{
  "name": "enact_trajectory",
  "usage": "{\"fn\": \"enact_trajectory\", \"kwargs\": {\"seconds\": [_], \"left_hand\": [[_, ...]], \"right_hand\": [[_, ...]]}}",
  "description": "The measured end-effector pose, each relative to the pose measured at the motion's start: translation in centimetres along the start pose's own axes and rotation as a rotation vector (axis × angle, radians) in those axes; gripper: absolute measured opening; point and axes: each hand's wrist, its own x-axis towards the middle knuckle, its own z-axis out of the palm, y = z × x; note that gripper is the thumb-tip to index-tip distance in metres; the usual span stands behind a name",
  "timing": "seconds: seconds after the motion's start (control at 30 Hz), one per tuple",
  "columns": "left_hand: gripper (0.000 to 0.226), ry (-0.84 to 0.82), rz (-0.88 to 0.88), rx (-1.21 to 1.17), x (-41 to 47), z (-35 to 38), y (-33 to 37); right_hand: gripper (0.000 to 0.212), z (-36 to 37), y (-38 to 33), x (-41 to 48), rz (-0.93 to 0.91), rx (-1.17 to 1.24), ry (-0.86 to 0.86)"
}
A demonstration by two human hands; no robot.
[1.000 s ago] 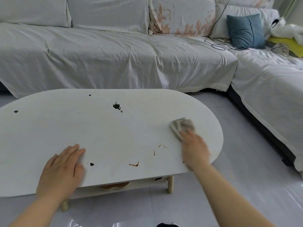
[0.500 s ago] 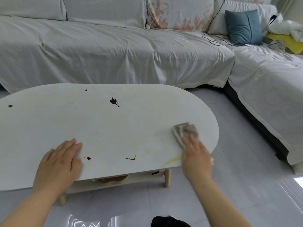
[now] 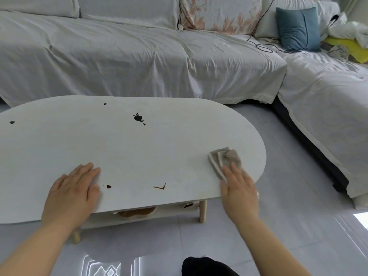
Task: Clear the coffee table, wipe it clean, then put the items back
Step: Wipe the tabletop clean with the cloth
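Observation:
The white oval coffee table [image 3: 123, 148] fills the middle of the view. My right hand [image 3: 240, 191] presses a folded grey-beige cloth [image 3: 226, 159] flat against the table's right end, fingers over the cloth's near edge. My left hand [image 3: 72, 193] lies flat and open on the near left edge. A black splat [image 3: 138, 118] marks the middle back, smaller dark spots [image 3: 12, 122] sit at the left, a brown dot [image 3: 108, 186] lies beside my left hand, and a red-brown streak [image 3: 160, 187] sits near the front edge.
A white-covered sofa [image 3: 139, 56] runs behind the table and turns down the right side. A blue cushion [image 3: 297, 29] and a black cable [image 3: 262, 45] lie on it. Brown spill shows on the lower shelf [image 3: 137, 213]. Grey tiled floor [image 3: 288, 216] surrounds the table.
My right hand has dragged the cloth back toward the near right edge; the small orange marks beside it are gone. My left hand has stayed flat on the table.

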Motion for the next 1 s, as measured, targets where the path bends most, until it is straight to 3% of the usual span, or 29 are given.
{"fn": "enact_trajectory", "kwargs": {"seconds": [0.1, 0.23, 0.33, 0.4, 0.57, 0.6, 0.73, 0.83, 0.9, 1.0], "left_hand": [[0.062, 0.009, -0.002, -0.002, 0.1, 0.0, 0.0], [0.06, 0.029, -0.002, -0.016, -0.1, 0.2, -0.2], [0.059, 0.049, 0.007, -0.021, 0.0, 0.2, -0.3], [0.06, 0.052, 0.013, -0.02, 0.0, 0.2, -0.5], [0.072, 0.052, 0.025, -0.006, 0.0, 0.1, -0.3], [0.066, 0.053, 0.02, -0.01, 0.0, 0.1, -0.3], [0.061, 0.038, 0.017, -0.016, 0.0, 0.1, -0.2], [0.06, 0.032, 0.024, -0.031, 0.0, 0.2, -0.4], [0.059, 0.038, 0.028, -0.038, 0.1, 0.3, -0.4], [0.059, 0.031, 0.027, -0.032, 0.1, 0.4, -0.5]], "right_hand": [[0.041, 1.1, -5.8, -2.3, -0.28, -0.054, 0.054], [0.056, 2.0, -12.2, -4.6, -0.477, -0.002, -0.151], [0.057, 1.9, -11.2, -1.8, -0.649, 0.101, -0.236], [0.057, 0.8, -8.1, 1.1, -0.573, 0.061, -0.103], [0.052, 0.4, -3.5, 4.1, -0.03, 0.03, -0.069], [0.054, 1.0, -4.7, 3.5, -0.015, 0.003, -0.069], [0.063, 3.0, -11.1, -1.4, -0.439, -0.071, -0.015], [0.058, 2.4, -10.6, -1.5, -0.582, -0.038, -0.088], [0.054, 1.4, -7.5, 0.8, -0.561, -0.015, -0.101], [0.048, -0.5, -1.8, 4.7, -0.242, -0.022, -0.08]]}}
